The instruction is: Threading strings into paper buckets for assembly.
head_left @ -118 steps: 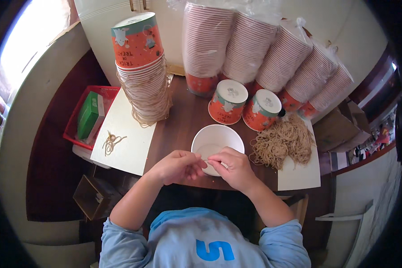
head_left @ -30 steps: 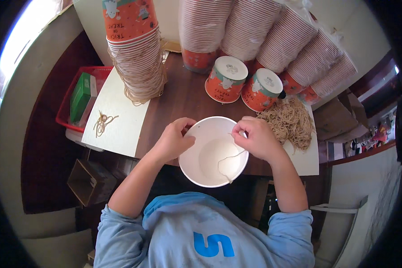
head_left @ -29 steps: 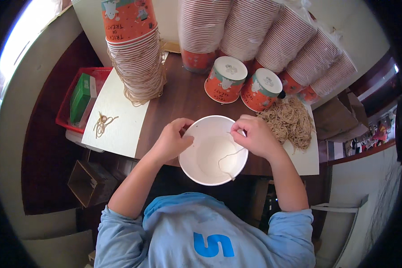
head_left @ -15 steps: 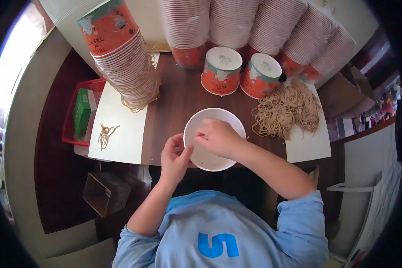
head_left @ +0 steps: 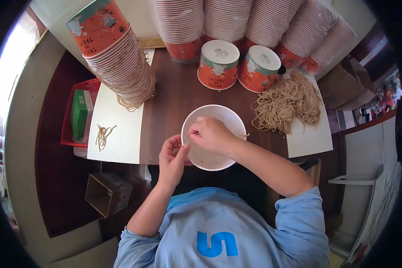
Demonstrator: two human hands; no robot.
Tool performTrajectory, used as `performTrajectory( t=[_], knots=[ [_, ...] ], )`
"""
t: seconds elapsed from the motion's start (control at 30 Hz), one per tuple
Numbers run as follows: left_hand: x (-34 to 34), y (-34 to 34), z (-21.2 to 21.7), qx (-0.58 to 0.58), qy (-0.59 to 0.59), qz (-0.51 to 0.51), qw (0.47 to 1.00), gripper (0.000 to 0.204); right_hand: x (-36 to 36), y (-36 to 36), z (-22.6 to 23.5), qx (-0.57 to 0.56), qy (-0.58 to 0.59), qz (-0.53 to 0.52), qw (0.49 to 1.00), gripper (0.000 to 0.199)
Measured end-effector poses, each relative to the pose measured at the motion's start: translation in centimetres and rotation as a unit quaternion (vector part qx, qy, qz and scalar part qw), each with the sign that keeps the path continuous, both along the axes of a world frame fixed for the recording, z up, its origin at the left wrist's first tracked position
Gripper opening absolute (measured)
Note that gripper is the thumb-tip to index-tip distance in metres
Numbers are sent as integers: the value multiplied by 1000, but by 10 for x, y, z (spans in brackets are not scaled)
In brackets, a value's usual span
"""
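Head view is showing both hands closing in on the white paper bowl (head_left: 212,138), which is sitting on the dark table (head_left: 169,96) right at the near edge, in front of the person. The right hand (head_left: 212,134) is now reaching across the bowl's mouth to its left rim, fingers curled and pinched together on what looks like a thin tan string; a second ago that hand was out at the bowl's right side with the string drooping into the middle. The left hand (head_left: 173,156) is cupping the bowl's left wall from outside, fingers half open, steadying it and no longer gripping the rim as before. A short tail of string is poking out at the bowl's right rim, so the string seems to be getting fixed across from side to side. Off to the right, the heap of tan strings (head_left: 286,103) is lying on its white sheet (head_left: 310,138), and two lidded orange cups (head_left: 239,64) are standing just behind the bowl.
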State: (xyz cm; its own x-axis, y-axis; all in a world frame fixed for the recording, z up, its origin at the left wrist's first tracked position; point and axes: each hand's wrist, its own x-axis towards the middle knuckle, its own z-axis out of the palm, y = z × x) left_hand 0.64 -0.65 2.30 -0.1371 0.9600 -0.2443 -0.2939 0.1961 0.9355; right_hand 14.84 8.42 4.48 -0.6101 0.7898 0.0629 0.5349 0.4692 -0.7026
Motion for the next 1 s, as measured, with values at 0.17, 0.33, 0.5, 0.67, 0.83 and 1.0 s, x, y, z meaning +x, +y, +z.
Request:
performTrajectory(
  t=[0.17, 0.33, 0.5, 0.67, 0.83, 1.0],
  knots=[
    [1, 1, 2, 2, 1, -4, 1000, 36, -1, 0, 0, -6, 8, -10, 1000, 12],
    [1, 1, -1, 1, -7, 3, 1000, 37, -2, 0, 3, -19, 22, -18, 999, 11],
    [1, 1, 0, -6, -12, 5, 1000, 37, -1, 0, 10, -47, 27, -27, 998, 11],
    [3, 1, 1, -4, -11, 1, 1000, 36, -1, 0, 1, -42, 30, -35, 998, 11],
    [1, -1, 0, 0, -23, -9, 1000, 36, -1, 0, 0, -62, 24, -27, 997, 13],
    [1, -1, 2, -20, 37, -40, 998, 28, 3, -1, 0, -51, 28, 0, 998, 15]
  ],
)
